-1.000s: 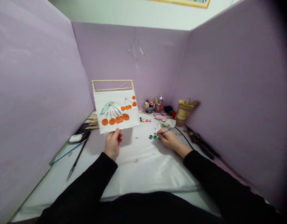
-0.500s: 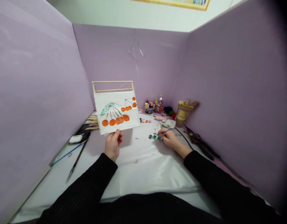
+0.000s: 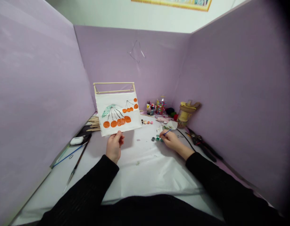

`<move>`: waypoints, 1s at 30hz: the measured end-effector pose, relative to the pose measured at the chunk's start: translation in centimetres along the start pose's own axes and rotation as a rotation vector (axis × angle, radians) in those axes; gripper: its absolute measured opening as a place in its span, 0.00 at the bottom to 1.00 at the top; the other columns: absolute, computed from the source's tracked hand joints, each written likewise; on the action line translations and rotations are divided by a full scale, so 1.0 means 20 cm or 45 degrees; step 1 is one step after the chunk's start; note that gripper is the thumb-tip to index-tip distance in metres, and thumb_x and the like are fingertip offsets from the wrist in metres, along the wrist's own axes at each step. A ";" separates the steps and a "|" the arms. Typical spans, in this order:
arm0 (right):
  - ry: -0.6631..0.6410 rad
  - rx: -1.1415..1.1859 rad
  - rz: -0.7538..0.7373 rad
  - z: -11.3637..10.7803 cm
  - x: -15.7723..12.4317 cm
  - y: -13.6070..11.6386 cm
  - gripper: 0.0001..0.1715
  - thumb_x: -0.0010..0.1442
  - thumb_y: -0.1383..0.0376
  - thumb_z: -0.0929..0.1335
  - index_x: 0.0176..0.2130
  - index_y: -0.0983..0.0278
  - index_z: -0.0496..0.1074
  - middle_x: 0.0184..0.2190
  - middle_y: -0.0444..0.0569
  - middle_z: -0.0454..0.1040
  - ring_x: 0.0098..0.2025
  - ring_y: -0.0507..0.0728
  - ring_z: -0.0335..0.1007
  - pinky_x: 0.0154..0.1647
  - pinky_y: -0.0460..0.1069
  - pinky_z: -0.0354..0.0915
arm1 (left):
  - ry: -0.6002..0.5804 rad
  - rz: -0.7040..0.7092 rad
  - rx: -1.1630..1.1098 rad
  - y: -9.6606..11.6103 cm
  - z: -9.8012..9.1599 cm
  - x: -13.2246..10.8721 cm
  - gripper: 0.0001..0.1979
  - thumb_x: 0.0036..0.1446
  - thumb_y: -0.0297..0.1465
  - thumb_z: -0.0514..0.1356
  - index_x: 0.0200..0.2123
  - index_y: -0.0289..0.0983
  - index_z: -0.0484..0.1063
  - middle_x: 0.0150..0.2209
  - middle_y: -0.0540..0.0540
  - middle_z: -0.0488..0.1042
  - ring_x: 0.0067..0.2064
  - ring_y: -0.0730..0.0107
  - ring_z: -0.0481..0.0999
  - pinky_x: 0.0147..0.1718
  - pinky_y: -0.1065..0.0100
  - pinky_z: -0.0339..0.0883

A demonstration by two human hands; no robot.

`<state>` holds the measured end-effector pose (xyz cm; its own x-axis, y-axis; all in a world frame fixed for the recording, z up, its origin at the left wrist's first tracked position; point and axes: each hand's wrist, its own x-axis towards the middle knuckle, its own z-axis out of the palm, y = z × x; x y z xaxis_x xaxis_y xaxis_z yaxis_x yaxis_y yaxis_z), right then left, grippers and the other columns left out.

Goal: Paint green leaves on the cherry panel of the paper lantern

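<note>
My left hand (image 3: 114,144) grips the lower edge of a white painted panel (image 3: 116,103) on a thin wooden stick frame (image 3: 114,83), holding it tilted up toward me. Orange round fruits, dark stems and a green leaf shape are painted on the panel. In my right hand (image 3: 170,140) is a slim blue paintbrush (image 3: 167,132), pinched between the fingertips. Its tip is hidden by the fingers, just over the small green paint pots (image 3: 157,138) on the table.
On the left lie wooden sticks (image 3: 94,124), a white earbud case (image 3: 76,140), another blue brush (image 3: 68,155) and a large dark brush (image 3: 77,163). Crumpled tissue (image 3: 170,125), a yellow cup (image 3: 184,114) and pliers (image 3: 201,144) are at right. Purple partitions (image 3: 135,69) enclose the table.
The paint pots have shifted slightly under my right hand, and the blue paintbrush stands a little steeper. My left hand and the panel stay nearly still.
</note>
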<state>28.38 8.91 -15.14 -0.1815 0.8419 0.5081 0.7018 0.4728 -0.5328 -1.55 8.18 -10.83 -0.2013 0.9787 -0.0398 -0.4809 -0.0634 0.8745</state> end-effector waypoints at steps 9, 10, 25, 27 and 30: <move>0.009 -0.058 0.020 -0.01 0.00 -0.03 0.10 0.57 0.64 0.62 0.32 0.64 0.71 0.27 0.48 0.74 0.29 0.54 0.67 0.33 0.49 0.62 | 0.000 0.006 0.014 0.00 0.00 -0.01 0.23 0.33 0.44 0.72 0.26 0.33 0.69 0.21 0.53 0.69 0.21 0.81 0.63 0.21 0.76 0.55; 0.013 -0.061 0.033 -0.01 0.00 -0.03 0.10 0.58 0.64 0.62 0.32 0.63 0.71 0.27 0.48 0.74 0.28 0.54 0.67 0.32 0.49 0.62 | -0.001 0.007 0.015 0.00 0.00 -0.01 0.23 0.33 0.44 0.72 0.26 0.33 0.69 0.21 0.53 0.69 0.21 0.81 0.63 0.21 0.76 0.55; 0.626 0.678 0.269 -0.15 0.08 -0.20 0.19 0.53 0.50 0.70 0.30 0.63 0.68 0.21 0.45 0.71 0.23 0.53 0.67 0.23 0.46 0.61 | -0.015 0.124 0.132 -0.04 -0.02 -0.01 0.22 0.38 0.47 0.69 0.22 0.34 0.69 0.21 0.51 0.68 0.21 0.79 0.63 0.22 0.73 0.56; 0.661 0.753 0.127 -0.23 0.16 -0.35 0.17 0.56 0.52 0.69 0.31 0.63 0.67 0.21 0.43 0.70 0.21 0.50 0.65 0.22 0.45 0.61 | -0.024 0.132 0.162 -0.06 -0.03 -0.01 0.23 0.40 0.48 0.68 0.21 0.33 0.69 0.21 0.50 0.69 0.21 0.78 0.63 0.22 0.72 0.57; 0.759 0.806 -0.146 -0.31 0.32 -0.62 0.14 0.58 0.54 0.68 0.31 0.62 0.66 0.21 0.42 0.68 0.21 0.49 0.63 0.21 0.44 0.60 | -0.022 0.130 0.179 -0.06 -0.02 -0.01 0.23 0.40 0.49 0.67 0.20 0.34 0.68 0.20 0.50 0.68 0.21 0.77 0.63 0.22 0.72 0.56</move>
<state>22.73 6.84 -1.01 0.2870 0.5878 0.7564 0.1553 0.7506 -0.6422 -1.28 7.89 -12.18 -0.2280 0.9718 0.0599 -0.3342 -0.1359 0.9327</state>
